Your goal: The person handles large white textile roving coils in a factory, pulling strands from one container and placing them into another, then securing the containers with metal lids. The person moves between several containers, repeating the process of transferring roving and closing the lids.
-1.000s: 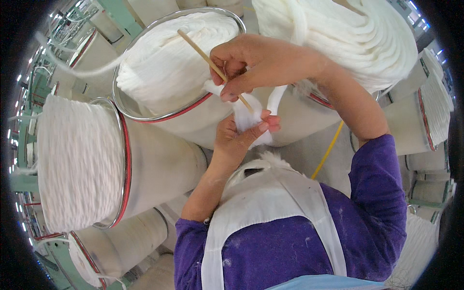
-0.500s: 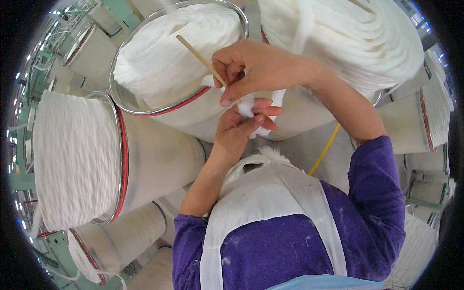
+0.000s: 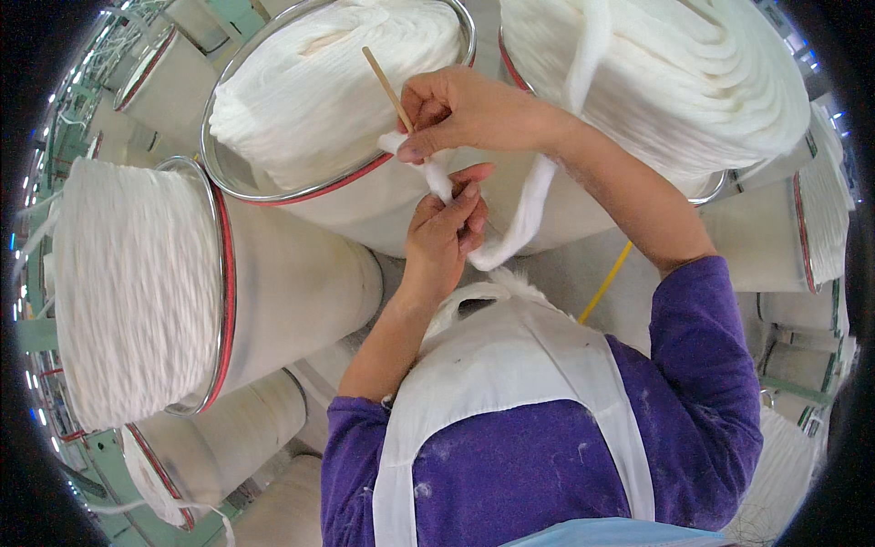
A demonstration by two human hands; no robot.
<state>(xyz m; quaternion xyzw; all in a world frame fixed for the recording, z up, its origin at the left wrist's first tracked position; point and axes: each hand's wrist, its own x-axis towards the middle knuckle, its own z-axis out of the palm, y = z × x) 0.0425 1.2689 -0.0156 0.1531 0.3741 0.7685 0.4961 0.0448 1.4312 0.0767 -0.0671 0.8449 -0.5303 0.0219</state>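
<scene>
A thin wooden stick (image 3: pixel 383 80) stands tilted in the fingers of my right hand (image 3: pixel 469 109), which pinches its lower part together with white fibre. Just below, my left hand (image 3: pixel 442 235) is closed round a soft white sliver (image 3: pixel 526 221). Between the two hands the sliver runs up to the stick's lower end. From my left hand it loops to the right and passes up behind my right wrist towards the large coil of sliver (image 3: pixel 679 82) at the far right. The stick's lower tip is hidden by fingers and fibre.
A metal-rimmed can (image 3: pixel 310 187) full of coiled sliver stands ahead. Another can (image 3: pixel 301 273) lies along the left, its coil (image 3: pixel 137 292) bulging past the rim. More cans stand at right and lower left. A yellow line (image 3: pixel 605 283) marks the floor.
Both hands have shifted a little left, the right one also upward with the stick. My left fingers have closed round the sliver, and its hanging loop now shows more.
</scene>
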